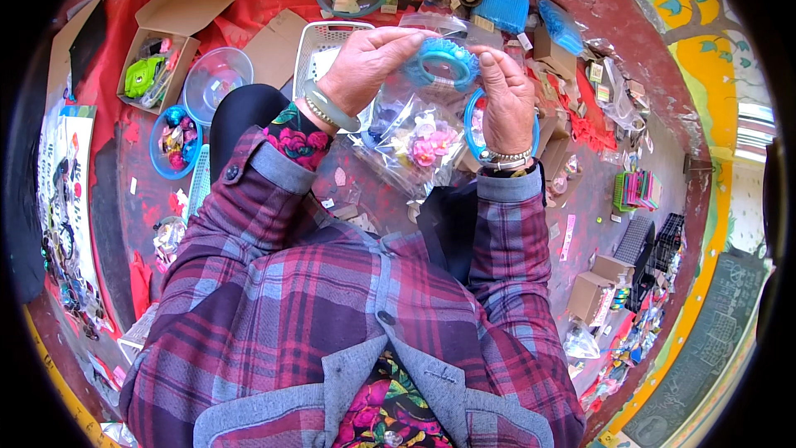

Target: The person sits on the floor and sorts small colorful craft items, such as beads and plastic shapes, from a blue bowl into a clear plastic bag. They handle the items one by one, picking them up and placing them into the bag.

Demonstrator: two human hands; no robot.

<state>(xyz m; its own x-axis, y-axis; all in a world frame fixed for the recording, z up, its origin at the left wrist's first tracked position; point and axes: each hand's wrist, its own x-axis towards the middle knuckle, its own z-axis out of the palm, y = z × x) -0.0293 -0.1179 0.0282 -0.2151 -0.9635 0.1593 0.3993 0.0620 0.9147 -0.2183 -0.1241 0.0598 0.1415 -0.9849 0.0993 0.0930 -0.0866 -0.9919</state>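
Both hands, left hand and right hand, pinching 1 frilly blue ring-shaped hair tie up over the clear plastic bag of pink flower clips; could slip, fall into floor clutter.

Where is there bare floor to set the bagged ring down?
Free: dark floor left of the blue bowl, and the patch between the person's right sleeve and the striped stack. Crowded: beyond both hands, around the white basket and blue brushes.

Worn red floor meets a yellow-green painted wall.
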